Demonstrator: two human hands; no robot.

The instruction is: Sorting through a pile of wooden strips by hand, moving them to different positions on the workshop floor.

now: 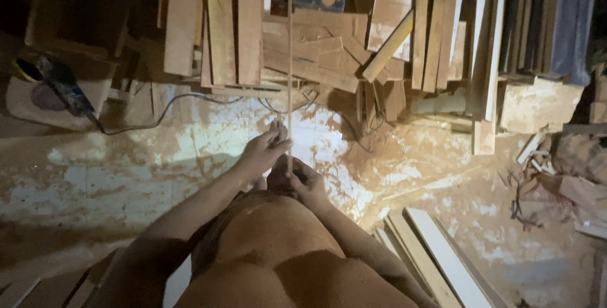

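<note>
A person stands over a dusty workshop floor (pixel 126 175), both hands at the centre of the frame closed around a thin wooden strip (pixel 289 49). The left hand (pixel 264 151) pinches the strip slightly higher, fingers wrapped round it; the right hand (pixel 305 181) grips it just below, the two hands nearly touching. The strip runs straight up from the hands to the top edge of the frame, crossing in front of a stack of wooden planks (pixel 234 30) that fills the upper middle and upper right.

At the upper left, a power tool (pixel 60 84) rests on a pale block, its dark cable (pixel 171 107) trailing across the floor toward the planks. One lighter batten (pixel 387 48) leans at a slant across the stack, right of the strip. In the lower right, several pale boards (pixel 436 257) lie side by side on the floor, near the person's right forearm. Wood scraps (pixel 537 156) and debris gather at the right edge. Sawdust covers much of the floor in reddish patches, with pale bare areas showing through under the light.
</note>
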